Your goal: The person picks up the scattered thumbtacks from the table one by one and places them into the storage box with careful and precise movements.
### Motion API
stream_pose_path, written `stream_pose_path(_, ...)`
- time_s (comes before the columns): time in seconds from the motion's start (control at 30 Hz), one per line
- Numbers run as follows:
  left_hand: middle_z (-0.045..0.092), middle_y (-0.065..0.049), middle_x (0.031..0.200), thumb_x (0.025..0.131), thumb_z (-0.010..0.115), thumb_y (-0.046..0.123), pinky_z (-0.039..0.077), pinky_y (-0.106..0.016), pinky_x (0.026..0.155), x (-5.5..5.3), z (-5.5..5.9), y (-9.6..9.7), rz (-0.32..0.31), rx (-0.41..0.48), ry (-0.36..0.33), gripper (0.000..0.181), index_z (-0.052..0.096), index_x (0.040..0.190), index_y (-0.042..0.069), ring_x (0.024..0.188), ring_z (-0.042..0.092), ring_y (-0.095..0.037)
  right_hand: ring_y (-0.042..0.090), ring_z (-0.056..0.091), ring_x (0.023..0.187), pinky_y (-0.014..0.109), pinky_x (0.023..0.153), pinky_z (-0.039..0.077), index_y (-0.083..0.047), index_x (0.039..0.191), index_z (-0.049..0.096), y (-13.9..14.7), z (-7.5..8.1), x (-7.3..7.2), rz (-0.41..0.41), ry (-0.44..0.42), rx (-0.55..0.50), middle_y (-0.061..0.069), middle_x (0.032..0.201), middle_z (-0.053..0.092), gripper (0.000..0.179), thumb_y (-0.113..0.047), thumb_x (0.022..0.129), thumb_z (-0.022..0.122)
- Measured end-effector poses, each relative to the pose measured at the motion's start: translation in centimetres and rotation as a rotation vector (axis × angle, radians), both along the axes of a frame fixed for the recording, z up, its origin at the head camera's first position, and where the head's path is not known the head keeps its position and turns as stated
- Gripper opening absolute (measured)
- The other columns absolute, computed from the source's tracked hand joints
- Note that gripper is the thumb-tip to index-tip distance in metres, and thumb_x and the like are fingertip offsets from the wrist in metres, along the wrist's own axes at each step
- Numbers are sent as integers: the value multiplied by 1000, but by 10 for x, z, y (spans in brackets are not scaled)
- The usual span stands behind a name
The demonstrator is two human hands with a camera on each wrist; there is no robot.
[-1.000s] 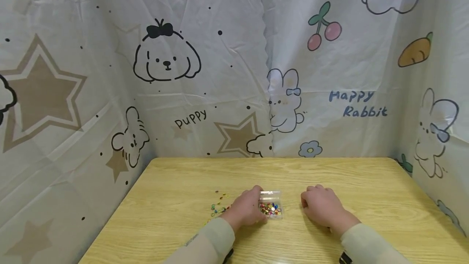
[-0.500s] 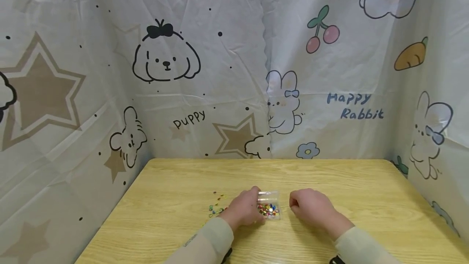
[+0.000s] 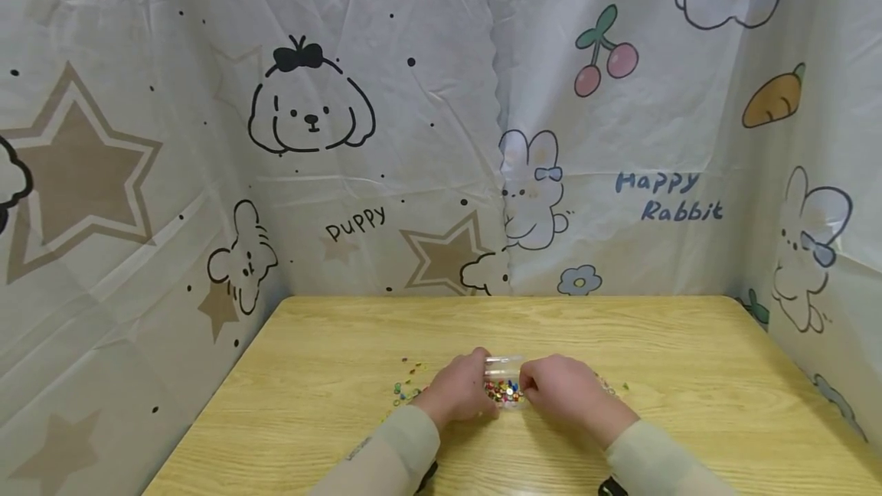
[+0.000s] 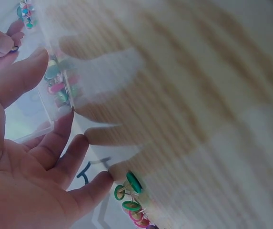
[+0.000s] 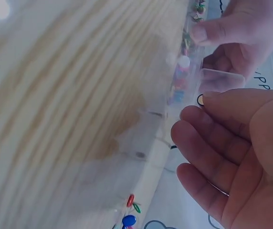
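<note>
A small clear plastic box (image 3: 504,365) with a raised lid stands on the table, holding many-coloured thumbtacks (image 3: 508,392). My left hand (image 3: 458,389) grips its left side, the thumb along the near wall in the left wrist view and fingers behind. Right at the box's other end is my right hand (image 3: 568,393). Its thumb and forefinger pinch one thumbtack (image 5: 200,100), which shows a gold face and dark rim in the right wrist view; the other fingers are curled below.
Loose thumbtacks (image 3: 406,395) are scattered on the table (image 3: 344,343) left of the left hand. More tacks (image 3: 606,385) lie beyond the right wrist. A patterned curtain (image 3: 441,98) hangs round the back and sides.
My right hand has moved left to the box, and loose tacks now show behind its wrist. The left hand keeps its grip on the box in the same place.
</note>
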State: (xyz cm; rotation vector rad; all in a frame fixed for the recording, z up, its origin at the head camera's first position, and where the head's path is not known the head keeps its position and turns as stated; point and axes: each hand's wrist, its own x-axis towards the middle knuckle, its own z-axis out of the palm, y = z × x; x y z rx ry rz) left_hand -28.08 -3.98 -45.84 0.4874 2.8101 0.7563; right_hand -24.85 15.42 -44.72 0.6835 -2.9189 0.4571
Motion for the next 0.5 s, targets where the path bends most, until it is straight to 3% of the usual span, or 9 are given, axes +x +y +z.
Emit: stream_pose_path(0.5, 64, -3, 101, 67, 96, 17, 51, -41, 81, 3, 0, -2, 2, 9, -15, 74, 54, 128, 7, 86, 58, -17, 8, 55, 63, 34, 58, 48, -22, 78, 70, -13, -8, -1, -17, 30, 56, -12, 74, 64, 13, -15, 88, 75)
